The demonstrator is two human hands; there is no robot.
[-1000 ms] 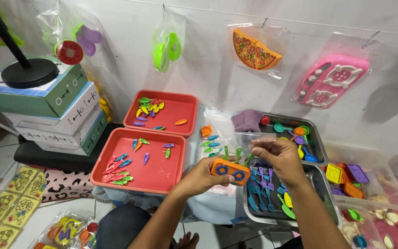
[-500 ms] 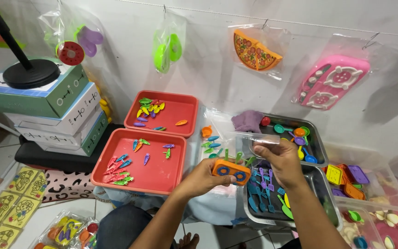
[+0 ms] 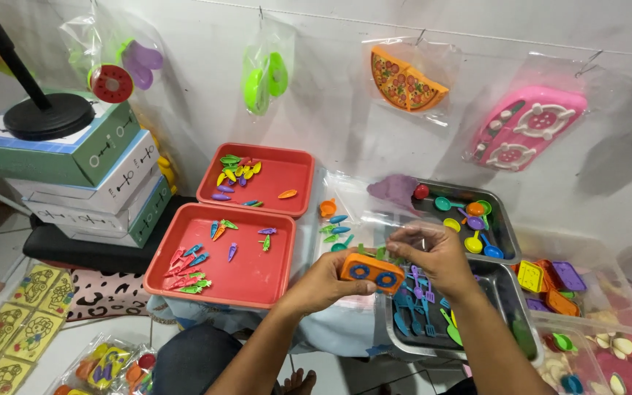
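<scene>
Head view | left hand (image 3: 322,281) grips orange toy stove (image 3: 371,272) | right hand (image 3: 433,252) pinches above it

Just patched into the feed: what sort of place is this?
Probably a home toy-sorting or packing spot: bagged plastic toys hang on the white wall, red plastic trays hold tiny parts, and the left hand holds an orange toy stove.

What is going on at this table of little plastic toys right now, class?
A person seated at the table holds a small orange toy stove in the left hand. The right hand is at its top edge, fingers pinched over a small green piece. Two red trays to the left hold scattered toy carrots and leaves. Metal trays to the right hold toy spoons, forks and other utensils. Bagged toys hang on the wall behind.
</scene>
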